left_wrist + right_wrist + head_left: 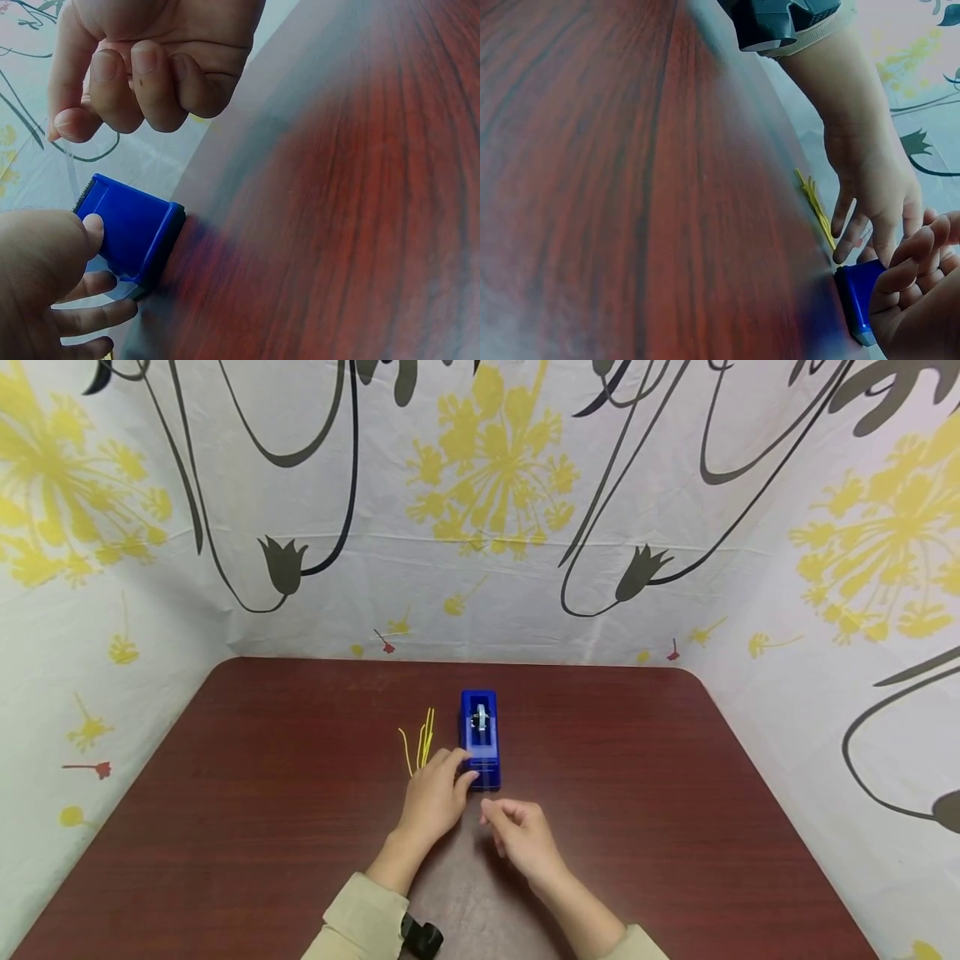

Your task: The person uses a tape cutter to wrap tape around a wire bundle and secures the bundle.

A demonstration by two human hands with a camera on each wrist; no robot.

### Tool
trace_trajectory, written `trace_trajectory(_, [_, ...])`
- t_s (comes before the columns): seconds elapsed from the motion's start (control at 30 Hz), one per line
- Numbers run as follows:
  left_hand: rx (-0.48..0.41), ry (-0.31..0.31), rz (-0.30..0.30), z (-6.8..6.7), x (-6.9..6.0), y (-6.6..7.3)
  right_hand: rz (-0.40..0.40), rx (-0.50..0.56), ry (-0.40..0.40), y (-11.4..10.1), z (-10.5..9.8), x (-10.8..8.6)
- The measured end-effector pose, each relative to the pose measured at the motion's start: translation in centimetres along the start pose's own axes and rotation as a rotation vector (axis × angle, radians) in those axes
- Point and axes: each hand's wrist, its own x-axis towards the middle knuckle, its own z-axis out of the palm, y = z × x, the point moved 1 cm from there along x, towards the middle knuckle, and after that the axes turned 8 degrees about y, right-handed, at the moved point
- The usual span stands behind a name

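Note:
A blue tape dispenser [489,752] with a clear roll stands on the table, its toothed cutting edge [84,193] facing me. My left hand [435,797] holds it from the left side, thumb near the front end and fingers along its side. Just in front of the dispenser, my right hand [525,839] pinches the end of a clear tape strip [71,172] between thumb and index finger. That strip runs from the cutting edge up to the fingertips in the left wrist view. Several yellow wire ties [425,739] lie left of the dispenser, partly behind my left hand.
The dark red wooden table [675,793] stretches out on both sides of the hands. A patterned curtain [480,602] encloses its back and sides. A black wrist device [422,937] sits at my left sleeve.

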Motion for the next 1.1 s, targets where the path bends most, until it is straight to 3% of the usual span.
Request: trace_trajectory(1.1, [0.002, 0.0, 0.006, 0.2, -0.1, -0.2, 0.038, -0.009, -0.015, -0.6, -0.1, -1.1])
